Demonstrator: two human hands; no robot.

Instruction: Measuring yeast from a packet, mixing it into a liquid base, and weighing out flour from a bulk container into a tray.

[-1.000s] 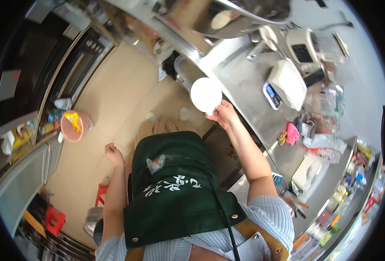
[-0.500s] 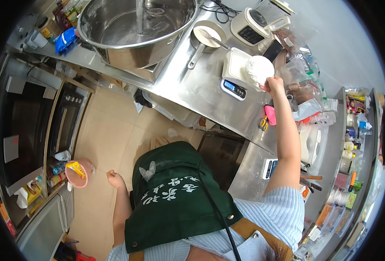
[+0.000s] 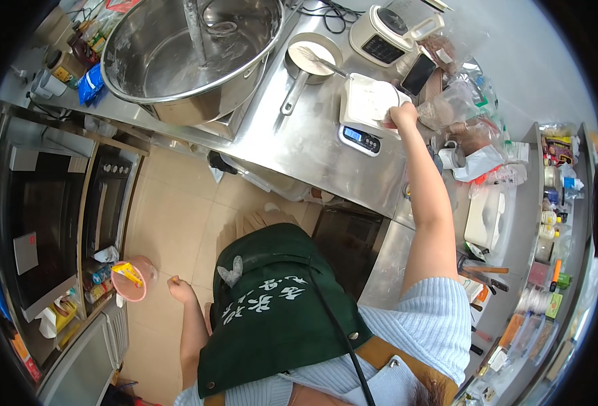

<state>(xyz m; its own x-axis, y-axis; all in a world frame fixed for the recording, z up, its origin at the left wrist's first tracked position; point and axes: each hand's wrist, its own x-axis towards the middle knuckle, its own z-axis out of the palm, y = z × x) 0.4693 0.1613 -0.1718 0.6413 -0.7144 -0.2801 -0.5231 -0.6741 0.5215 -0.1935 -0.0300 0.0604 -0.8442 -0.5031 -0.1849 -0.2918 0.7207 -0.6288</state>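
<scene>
My right hand is closed on the edge of a small round bowl that I hold tilted over a white rectangular tub. White powder lies at the tub, and where bowl and powder part is hard to make out. Under the tub is a white digital scale with a lit blue display. Just left of it stands a steel saucepan with white contents and a whisk leaning in it. My left hand hangs low at my side, its fingers curled in with nothing visible in them.
A large steel mixing bowl stands on the counter at the far left. Behind the scale are a cream appliance and a dark phone. Bags and a white mug crowd the right. A pink bin stands on the floor.
My right hand has moved slightly left and up, tipping the round bowl of powder over the tub. My left hand stays low. The whole view has shifted a little.
</scene>
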